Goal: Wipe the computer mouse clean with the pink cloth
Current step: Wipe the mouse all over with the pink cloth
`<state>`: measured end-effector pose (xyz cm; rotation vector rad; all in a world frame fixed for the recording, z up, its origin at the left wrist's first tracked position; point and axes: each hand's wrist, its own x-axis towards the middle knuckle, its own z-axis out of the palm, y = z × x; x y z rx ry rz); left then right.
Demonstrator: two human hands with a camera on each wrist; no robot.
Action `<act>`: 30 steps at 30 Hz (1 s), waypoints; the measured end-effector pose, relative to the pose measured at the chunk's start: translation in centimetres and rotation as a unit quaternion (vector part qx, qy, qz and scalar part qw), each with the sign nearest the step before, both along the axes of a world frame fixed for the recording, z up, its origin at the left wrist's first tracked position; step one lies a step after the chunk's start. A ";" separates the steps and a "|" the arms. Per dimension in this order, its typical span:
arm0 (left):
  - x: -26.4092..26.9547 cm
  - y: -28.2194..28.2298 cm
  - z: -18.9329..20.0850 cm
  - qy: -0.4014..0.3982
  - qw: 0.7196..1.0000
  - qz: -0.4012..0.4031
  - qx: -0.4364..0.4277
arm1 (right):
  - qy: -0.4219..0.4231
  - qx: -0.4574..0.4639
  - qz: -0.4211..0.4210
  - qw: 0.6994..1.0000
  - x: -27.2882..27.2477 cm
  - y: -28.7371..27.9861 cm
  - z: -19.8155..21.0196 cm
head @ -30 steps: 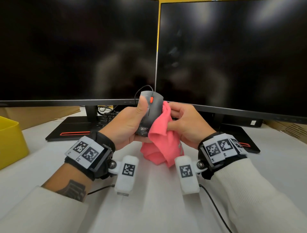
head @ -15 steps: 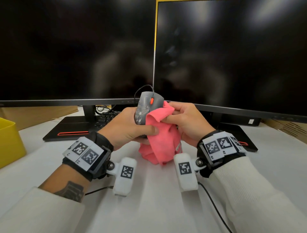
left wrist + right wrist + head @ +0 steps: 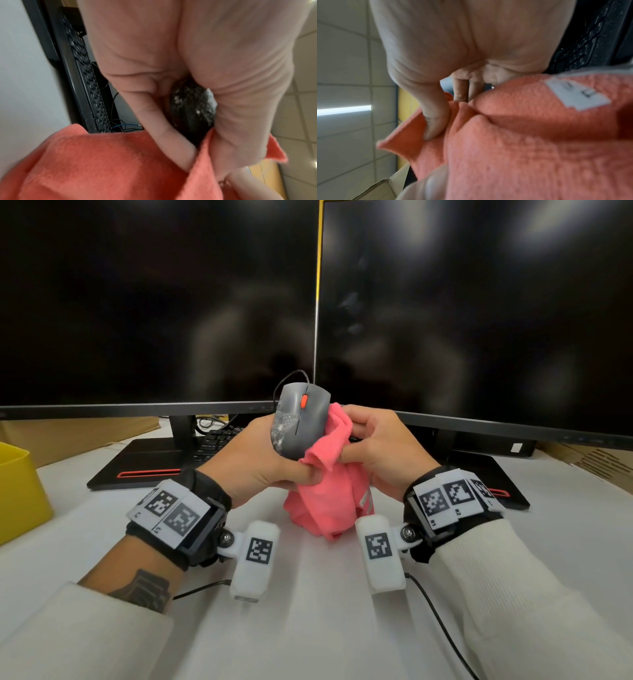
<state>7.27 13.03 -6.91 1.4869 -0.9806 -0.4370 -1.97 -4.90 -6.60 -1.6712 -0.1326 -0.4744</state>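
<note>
A grey computer mouse (image 3: 301, 422) with an orange wheel stands nose up above the table, white smears along its left side. My left hand (image 3: 260, 460) grips its lower body, thumb lying across the bottom onto the pink cloth (image 3: 329, 481). My right hand (image 3: 376, 446) pinches the cloth against the mouse's right side; the rest of the cloth hangs down to the table. In the left wrist view the smeared mouse (image 3: 192, 108) sits between thumb and fingers, with cloth (image 3: 102, 166) below. The right wrist view shows the thumb pressed into the bunched cloth (image 3: 522, 148).
Two dark monitors (image 3: 479, 313) stand close behind the hands, their black bases (image 3: 144, 463) and a keyboard (image 3: 215, 443) beneath. A yellow bin (image 3: 17, 491) sits at the left edge. The white table (image 3: 315, 628) stretches toward me, with wrist cables lying on it.
My left thumb slid from the mouse's top down across its base, baring the smeared left side. The cloth shifted from over the mouse's front to its right side.
</note>
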 end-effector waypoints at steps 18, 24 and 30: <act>-0.8 -0.4 -0.2 -0.065 0.996 -0.033 0.058 | 0.022 0.060 -0.083 0.995 0.0 0.7 0.2; -0.7 -0.1 0.0 0.002 0.998 -0.043 0.040 | 0.026 0.044 -0.053 0.997 0.2 0.4 0.2; -0.6 -0.1 0.0 0.035 0.999 -0.036 0.017 | -0.014 -0.037 0.018 0.999 0.1 0.2 -0.1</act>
